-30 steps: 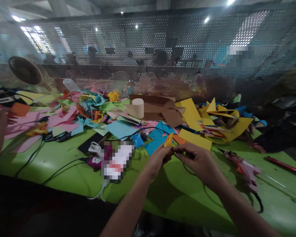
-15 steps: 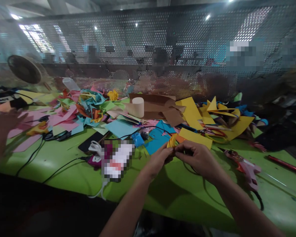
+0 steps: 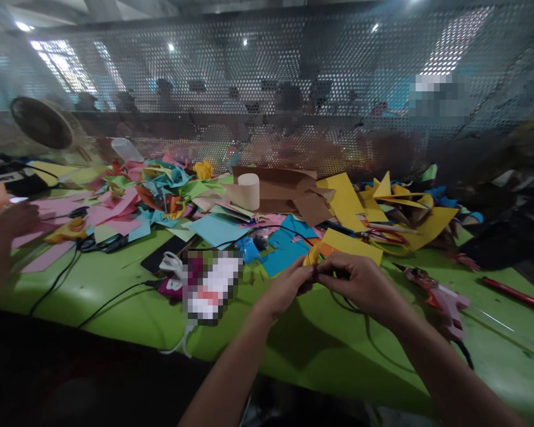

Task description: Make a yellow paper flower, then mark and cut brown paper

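Note:
My left hand (image 3: 289, 283) is closed around a small curled yellow paper piece (image 3: 312, 255), whose wrapped top sticks up above the fingers. Thumb and fingertips of my right hand (image 3: 358, 279) pinch at the lower end of this piece, touching my left fingertips. That lower end is hidden by the fingers. Both hands are above the green table (image 3: 249, 320), near its front edge. Just behind them lie a yellow sheet (image 3: 353, 246) and blue paper (image 3: 285, 252).
At right lie a pink glue gun (image 3: 445, 299) with its cord and a red pen (image 3: 514, 293). A partly blurred phone (image 3: 216, 287) and white cables are left of my hands. Paper scraps (image 3: 115, 207) and a paper roll (image 3: 249, 193) lie behind. Another person's hand (image 3: 15, 219) is far left.
The yellow paper piece has turned slightly between my fingers, its tip now leaning more to the right. My hands stay in nearly the same place. The other person's hand at left has shifted.

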A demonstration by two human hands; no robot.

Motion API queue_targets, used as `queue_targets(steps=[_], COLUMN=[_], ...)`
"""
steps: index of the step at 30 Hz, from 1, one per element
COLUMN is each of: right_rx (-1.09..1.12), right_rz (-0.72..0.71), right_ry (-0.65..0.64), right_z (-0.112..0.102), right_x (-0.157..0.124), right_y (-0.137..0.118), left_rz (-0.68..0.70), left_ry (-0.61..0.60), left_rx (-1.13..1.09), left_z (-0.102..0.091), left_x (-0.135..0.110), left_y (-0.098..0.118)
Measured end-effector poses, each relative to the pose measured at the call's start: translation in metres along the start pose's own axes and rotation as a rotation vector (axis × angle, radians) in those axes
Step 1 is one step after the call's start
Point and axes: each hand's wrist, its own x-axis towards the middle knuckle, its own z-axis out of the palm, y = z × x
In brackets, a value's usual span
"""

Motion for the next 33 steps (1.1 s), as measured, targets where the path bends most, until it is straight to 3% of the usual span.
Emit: queue_targets(steps=[10, 19, 26, 33], right_rx=[-0.049, 0.161, 0.264, 0.301], right_rz=[-0.041, 0.190, 0.238, 0.242], right_ry=[-0.005, 0.085, 0.094, 0.117], right_z=[0.001, -0.007, -0.009, -0.008], right_x=[-0.001, -0.002, -0.003, -0.002], right_y=[0.003, 0.013, 0.011, 0.013], left_rz=[-0.007, 0.048, 0.168, 0.223], left_ry=[-0.004, -0.177, -0.143, -0.131], left_rx=[-0.019, 0.064, 0.322, 0.377], left_z=[0.000, -0.005, -0.003, -0.001], left_x=[-0.001, -0.008, -0.006, -0.004], left_y=[-0.001, 0.012, 0.006, 0.002])
